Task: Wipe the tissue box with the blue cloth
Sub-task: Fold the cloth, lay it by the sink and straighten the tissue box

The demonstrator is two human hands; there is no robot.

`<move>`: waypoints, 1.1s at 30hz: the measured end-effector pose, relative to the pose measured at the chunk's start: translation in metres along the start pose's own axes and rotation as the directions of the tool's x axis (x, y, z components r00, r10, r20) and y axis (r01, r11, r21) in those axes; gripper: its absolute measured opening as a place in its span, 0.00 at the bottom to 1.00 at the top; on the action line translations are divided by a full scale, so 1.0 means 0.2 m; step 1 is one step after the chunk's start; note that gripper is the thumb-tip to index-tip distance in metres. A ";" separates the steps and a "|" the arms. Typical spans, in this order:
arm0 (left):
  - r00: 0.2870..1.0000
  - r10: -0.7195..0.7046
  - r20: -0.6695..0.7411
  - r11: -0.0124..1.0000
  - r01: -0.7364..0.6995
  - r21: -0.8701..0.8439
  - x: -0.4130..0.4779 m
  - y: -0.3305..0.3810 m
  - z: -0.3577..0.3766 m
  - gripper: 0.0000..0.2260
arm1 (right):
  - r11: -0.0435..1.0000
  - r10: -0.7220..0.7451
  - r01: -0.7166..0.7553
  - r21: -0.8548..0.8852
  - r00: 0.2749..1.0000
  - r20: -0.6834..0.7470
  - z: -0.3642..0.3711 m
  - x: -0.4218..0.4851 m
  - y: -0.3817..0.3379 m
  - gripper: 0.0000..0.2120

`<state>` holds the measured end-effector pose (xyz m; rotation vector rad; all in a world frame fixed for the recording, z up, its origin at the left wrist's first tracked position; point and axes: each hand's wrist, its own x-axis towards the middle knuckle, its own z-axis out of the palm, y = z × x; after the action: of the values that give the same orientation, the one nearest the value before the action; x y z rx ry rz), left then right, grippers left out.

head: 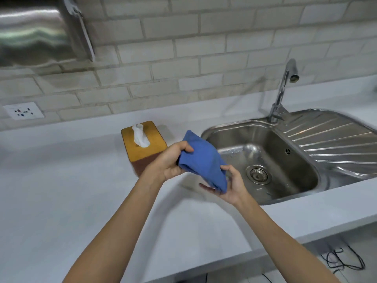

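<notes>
A square tissue box [142,149] with a yellow wooden top and brown sides stands on the white counter, a white tissue sticking up from its slot. Both of my hands hold a folded blue cloth [204,160] in the air just right of the box. My left hand [171,162] grips the cloth's left end, thumb on top, and hides the box's near right corner. My right hand [232,186] pinches the cloth's lower right end from below. The cloth does not touch the box.
A steel sink [271,164] with a drain and ribbed draining board lies to the right, its tap [283,88] at the back. A metal wall dispenser [40,29] hangs upper left above a wall socket [23,113]. Black cables [342,260] lie below the counter's front edge.
</notes>
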<state>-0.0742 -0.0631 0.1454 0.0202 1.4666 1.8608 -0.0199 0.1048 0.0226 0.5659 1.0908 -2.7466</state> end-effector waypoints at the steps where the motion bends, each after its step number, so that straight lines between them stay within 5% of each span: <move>1: 1.000 -0.003 -0.010 0.999 0.002 -0.041 0.01 -0.04 0.03 0.11 | 1.000 -0.027 0.027 -0.011 0.999 -0.028 -0.04 -0.03 -0.04 0.15; 7: 0.961 -0.017 -0.275 0.989 0.056 0.136 0.12 -0.38 0.23 0.09 | 0.876 -0.241 0.082 -0.475 0.929 -0.283 -0.33 -0.24 -0.28 0.15; 13: 0.927 0.022 -0.375 0.977 0.060 0.204 0.18 -0.73 0.42 0.05 | 0.712 -0.379 0.058 -0.700 0.871 -0.313 -0.56 -0.47 -0.40 0.13; 17: 0.888 0.119 -0.445 0.941 0.043 0.337 0.16 -0.90 0.47 0.15 | 0.485 -0.504 -0.026 -0.874 0.809 -0.304 -0.70 -0.55 -0.35 0.25; 20: 0.860 0.287 -0.422 0.809 0.018 0.587 0.12 -1.00 0.50 0.17 | 0.286 -0.552 -0.123 -0.950 0.790 -0.268 -0.78 -0.57 -0.28 0.23; 26: 0.807 0.500 -0.316 0.614 -0.073 0.786 0.08 -1.12 0.52 0.16 | 0.077 -0.573 -0.192 -0.978 0.795 -0.201 -0.83 -0.57 -0.20 0.18; 33: 0.735 0.638 -0.231 0.255 0.081 0.964 0.09 -1.17 0.50 0.11 | -0.144 -0.606 -0.238 -0.961 0.788 -0.104 -0.86 -0.58 -0.24 0.21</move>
<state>0.0830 0.0430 -0.0242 0.3494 3.0932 0.8814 0.1248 0.2564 -0.0171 0.8694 3.0718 -0.7414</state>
